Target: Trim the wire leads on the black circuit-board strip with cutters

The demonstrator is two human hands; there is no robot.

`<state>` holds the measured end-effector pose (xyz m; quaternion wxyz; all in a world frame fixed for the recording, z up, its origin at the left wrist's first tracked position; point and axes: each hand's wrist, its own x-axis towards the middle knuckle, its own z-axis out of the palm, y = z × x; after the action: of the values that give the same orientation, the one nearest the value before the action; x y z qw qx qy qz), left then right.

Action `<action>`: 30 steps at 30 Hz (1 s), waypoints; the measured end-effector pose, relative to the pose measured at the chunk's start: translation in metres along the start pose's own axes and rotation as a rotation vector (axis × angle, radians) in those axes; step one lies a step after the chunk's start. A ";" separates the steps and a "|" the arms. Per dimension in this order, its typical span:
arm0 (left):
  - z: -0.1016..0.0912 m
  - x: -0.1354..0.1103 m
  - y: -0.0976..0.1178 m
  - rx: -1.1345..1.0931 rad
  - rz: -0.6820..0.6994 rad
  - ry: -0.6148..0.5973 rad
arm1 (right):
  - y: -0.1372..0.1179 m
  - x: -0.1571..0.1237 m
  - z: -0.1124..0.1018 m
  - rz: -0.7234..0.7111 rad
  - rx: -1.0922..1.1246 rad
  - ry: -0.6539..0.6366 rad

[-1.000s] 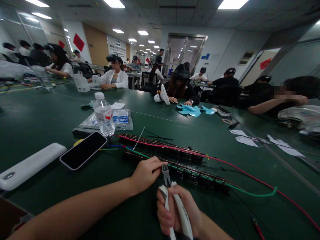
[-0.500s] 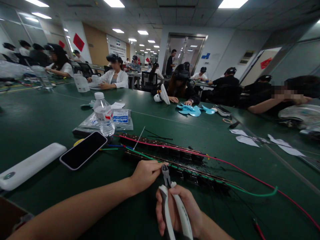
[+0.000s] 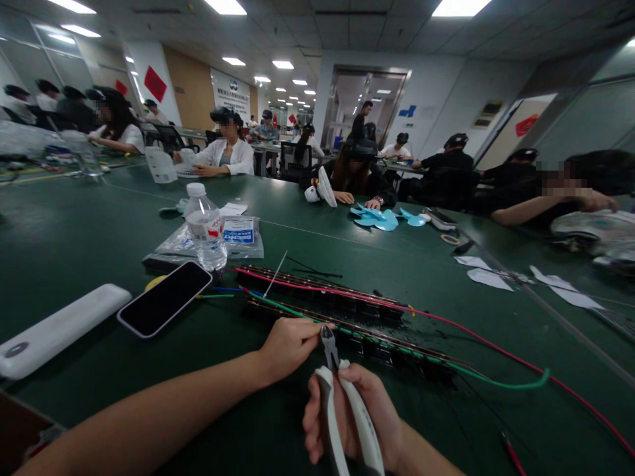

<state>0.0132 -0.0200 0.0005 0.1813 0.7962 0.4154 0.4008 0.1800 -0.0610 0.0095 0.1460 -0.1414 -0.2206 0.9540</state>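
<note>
My right hand (image 3: 354, 416) is wrapped round the white handles of a pair of cutters (image 3: 342, 403), whose dark jaws point up at the near black strip (image 3: 377, 344). My left hand (image 3: 290, 344) is closed in a pinch right beside the jaws, on something too small to make out at the strip's edge. A green wire (image 3: 501, 382) runs along this strip. A second black strip (image 3: 322, 291) lies behind it with a red wire (image 3: 446, 322) over it.
A phone (image 3: 165, 297), a white bar-shaped device (image 3: 54, 328), a water bottle (image 3: 205, 228) and a plastic bag (image 3: 238, 237) lie to the left. Blue paper pieces (image 3: 380, 219) and white scraps (image 3: 491, 276) lie farther off. Several other people sit round the green table (image 3: 74, 238).
The cutter handles have spread a little wider in my right hand, and that hand has shifted slightly. My left hand stays pinched by the jaws. A person in the far doorway has walked to the right.
</note>
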 end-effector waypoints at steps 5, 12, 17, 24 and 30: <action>0.001 0.000 0.001 -0.015 0.005 0.011 | 0.002 0.002 -0.004 -0.039 -0.006 -0.049; 0.001 -0.001 -0.001 0.017 0.024 0.018 | 0.006 0.002 0.001 -0.044 0.009 0.043; 0.002 -0.002 -0.002 0.042 0.021 0.012 | 0.007 0.001 0.003 -0.051 0.021 0.086; 0.003 -0.003 -0.004 0.052 0.034 0.013 | 0.008 0.000 0.004 -0.030 -0.005 0.096; 0.007 -0.002 -0.009 -0.021 0.024 0.060 | 0.013 -0.001 -0.001 0.019 -0.058 0.045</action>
<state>0.0131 -0.0162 -0.0106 0.1724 0.7868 0.4068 0.4309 0.1780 -0.0718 0.0033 0.1377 -0.1691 -0.2432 0.9451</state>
